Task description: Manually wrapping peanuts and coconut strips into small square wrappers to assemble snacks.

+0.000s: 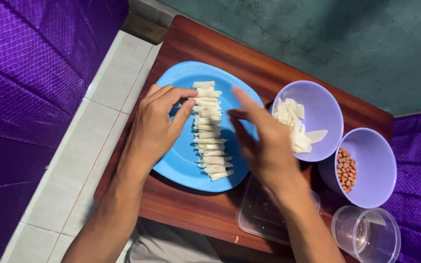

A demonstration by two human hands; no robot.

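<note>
A blue plate sits on a small brown wooden table. A row of several small white rolled wrappers runs down the plate's middle. My left hand rests over the plate's left side, its thumb and forefinger touching the upper rolls. Over the plate's right edge, my right hand is blurred, its fingers apart and empty.
A lilac bowl with white wrapper pieces stands right of the plate. A second lilac bowl holds peanuts. A clear lid and a clear cup lie near the front edge. Purple fabric is at left.
</note>
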